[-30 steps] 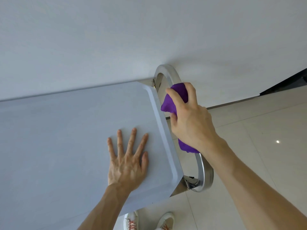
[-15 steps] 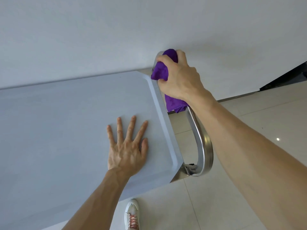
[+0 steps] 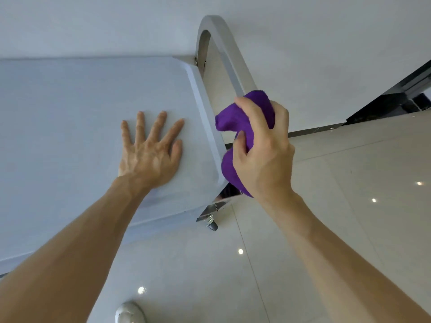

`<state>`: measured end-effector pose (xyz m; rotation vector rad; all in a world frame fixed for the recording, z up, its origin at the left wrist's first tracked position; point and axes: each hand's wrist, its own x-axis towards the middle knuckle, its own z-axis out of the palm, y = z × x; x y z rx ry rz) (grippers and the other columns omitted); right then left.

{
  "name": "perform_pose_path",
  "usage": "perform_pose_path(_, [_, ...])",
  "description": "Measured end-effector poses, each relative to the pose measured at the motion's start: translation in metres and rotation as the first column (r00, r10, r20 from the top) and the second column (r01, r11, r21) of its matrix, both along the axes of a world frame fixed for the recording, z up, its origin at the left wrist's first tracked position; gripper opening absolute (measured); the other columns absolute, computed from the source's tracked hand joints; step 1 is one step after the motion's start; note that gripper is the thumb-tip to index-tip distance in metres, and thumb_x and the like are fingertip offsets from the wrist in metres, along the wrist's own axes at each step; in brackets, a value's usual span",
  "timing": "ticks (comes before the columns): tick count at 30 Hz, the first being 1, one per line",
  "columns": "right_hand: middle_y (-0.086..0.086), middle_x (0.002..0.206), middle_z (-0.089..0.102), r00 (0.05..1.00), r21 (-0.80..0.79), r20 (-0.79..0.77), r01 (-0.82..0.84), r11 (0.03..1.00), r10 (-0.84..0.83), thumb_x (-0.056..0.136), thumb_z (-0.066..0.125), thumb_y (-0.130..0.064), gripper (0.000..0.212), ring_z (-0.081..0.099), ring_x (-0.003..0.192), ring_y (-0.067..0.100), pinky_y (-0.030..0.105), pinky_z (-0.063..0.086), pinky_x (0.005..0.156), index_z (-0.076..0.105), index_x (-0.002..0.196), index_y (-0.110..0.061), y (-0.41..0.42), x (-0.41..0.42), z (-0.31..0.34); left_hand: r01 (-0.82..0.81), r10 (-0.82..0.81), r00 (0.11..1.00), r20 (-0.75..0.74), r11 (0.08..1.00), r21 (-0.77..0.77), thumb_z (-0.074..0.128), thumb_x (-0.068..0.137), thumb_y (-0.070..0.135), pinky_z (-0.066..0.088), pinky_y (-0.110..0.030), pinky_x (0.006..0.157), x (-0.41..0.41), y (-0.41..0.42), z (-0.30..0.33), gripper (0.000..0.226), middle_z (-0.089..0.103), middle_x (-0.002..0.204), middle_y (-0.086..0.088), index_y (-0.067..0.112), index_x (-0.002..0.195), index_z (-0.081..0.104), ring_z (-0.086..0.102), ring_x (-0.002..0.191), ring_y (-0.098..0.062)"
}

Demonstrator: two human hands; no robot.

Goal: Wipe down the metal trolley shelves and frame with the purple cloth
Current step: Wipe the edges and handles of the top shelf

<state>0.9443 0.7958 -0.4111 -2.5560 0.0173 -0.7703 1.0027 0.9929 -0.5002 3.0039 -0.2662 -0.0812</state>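
- The right hand (image 3: 261, 150) is clenched around the purple cloth (image 3: 245, 117), which wraps the trolley's curved metal handle (image 3: 224, 43) about midway along the bar, just beside the top shelf (image 3: 70, 101).
- The left hand (image 3: 149, 155) lies flat on that shelf near the handle, fingers spread, gripping nothing.
- To wipe well, I'd keep the cloth folded right round the bar so every side gets cleaned.
- That braced palm looks sensible: a caster (image 3: 211, 223) shows below the handle, so the trolley could roll.
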Motion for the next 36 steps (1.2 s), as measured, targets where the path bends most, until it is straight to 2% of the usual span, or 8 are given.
perform_pose_path(4, [0.019, 0.126, 0.055, 0.973, 0.155, 0.232, -0.021, 0.988, -0.016, 0.078, 0.061, 0.003, 0.051, 0.06, 0.113, 0.022, 0.007, 0.044, 0.086, 0.064, 0.127, -0.013, 0.002, -0.018, -0.037, 0.011, -0.011, 1.0, 0.013, 1.0, -0.006, 0.004, 0.097, 0.056, -0.007, -0.062, 0.119, 0.002, 0.004, -0.005, 0.058, 0.006, 0.167, 0.007, 0.049, 0.154, 0.006, -0.003, 0.153, -0.037])
perform_pose_path(12, [0.02, 0.122, 0.056, 0.884, 0.208, 0.465, -0.046, 0.977, -0.058, 0.075, 0.063, 0.01, 0.057, 0.059, 0.109, 0.021, 0.01, 0.044, 0.087, 0.058, 0.129, -0.009, 0.003, -0.023, -0.09, 0.061, -0.062, 0.989, 0.133, 0.998, 0.01, 0.015, 0.099, 0.052, 0.011, -0.064, 0.117, 0.004, 0.004, -0.01, 0.052, 0.024, 0.163, 0.002, 0.046, 0.149, 0.027, 0.019, 0.147, -0.04])
perform_pose_path(15, [0.019, 0.123, 0.056, 0.846, 0.215, 0.529, -0.053, 0.975, -0.071, 0.079, 0.062, 0.009, 0.056, 0.054, 0.108, 0.01, 0.004, 0.038, 0.086, 0.057, 0.131, -0.008, 0.006, -0.024, -0.104, 0.062, -0.072, 0.957, 0.282, 0.997, 0.044, 0.023, 0.1, 0.048, 0.033, -0.051, 0.101, 0.0, 0.003, -0.006, 0.045, 0.05, 0.145, 0.001, 0.04, 0.133, 0.052, 0.045, 0.128, -0.036])
perform_pose_path(18, [0.016, 0.128, 0.056, 0.815, 0.207, 0.578, -0.094, 0.974, -0.044, 0.082, 0.061, 0.005, 0.054, 0.05, 0.111, 0.001, 0.003, 0.036, 0.088, 0.055, 0.134, -0.009, 0.005, -0.023, -0.112, 0.118, -0.149, 0.893, 0.425, 0.988, 0.099, 0.028, 0.103, 0.043, 0.033, -0.038, 0.077, -0.006, 0.001, -0.003, 0.042, 0.063, 0.121, -0.003, 0.024, 0.11, 0.065, 0.056, 0.102, -0.033])
perform_pose_path(22, [0.007, 0.133, 0.056, 0.774, 0.223, 0.633, -0.16, 0.961, -0.018, 0.084, 0.058, -0.001, 0.055, 0.046, 0.115, -0.01, 0.003, 0.035, 0.09, 0.052, 0.136, -0.017, 0.004, -0.021, -0.121, 0.228, -0.26, 0.869, 0.42, 0.966, 0.125, 0.036, 0.104, 0.038, 0.044, -0.038, 0.076, -0.023, 0.001, 0.005, 0.036, 0.062, 0.106, -0.01, 0.015, 0.103, 0.065, 0.055, 0.09, -0.034])
perform_pose_path(29, [-0.014, 0.132, 0.053, 0.695, 0.235, 0.717, -0.323, 0.917, 0.061, 0.085, 0.055, -0.01, 0.056, 0.049, 0.115, -0.007, 0.004, 0.037, 0.09, 0.048, 0.14, -0.02, -0.001, -0.018, -0.135, 0.371, -0.303, 0.861, 0.408, 0.924, -0.096, 0.031, 0.085, 0.081, 0.04, -0.028, 0.067, -0.092, 0.013, 0.01, 0.055, 0.063, 0.086, 0.02, 0.043, 0.098, 0.068, 0.053, 0.092, -0.016])
perform_pose_path(33, [-0.008, 0.141, 0.051, 0.68, 0.29, 0.731, -0.392, 0.873, 0.062, 0.092, 0.055, -0.01, 0.055, 0.051, 0.127, 0.008, 0.029, 0.048, 0.101, 0.042, 0.145, -0.014, -0.002, -0.02, -0.157, 0.374, -0.441, 0.747, 0.497, 0.897, 0.235, 0.008, 0.089, 0.078, 0.046, -0.041, 0.088, -0.116, 0.012, -0.019, 0.062, 0.057, 0.129, 0.017, 0.05, 0.134, 0.039, 0.057, 0.11, -0.023])
perform_pose_path(36, [0.007, 0.144, 0.051, 0.672, 0.312, 0.736, -0.44, 0.842, 0.078, 0.101, 0.051, -0.02, 0.05, 0.056, 0.126, 0.029, 0.051, 0.05, 0.099, 0.035, 0.148, -0.014, -0.004, -0.018, -0.185, 0.339, -0.505, 0.618, 0.603, 0.863, 0.375, 0.005, 0.099, 0.064, 0.052, -0.042, 0.081, -0.113, 0.015, -0.035, 0.058, 0.056, 0.135, 0.013, 0.034, 0.141, 0.033, 0.063, 0.105, -0.027])
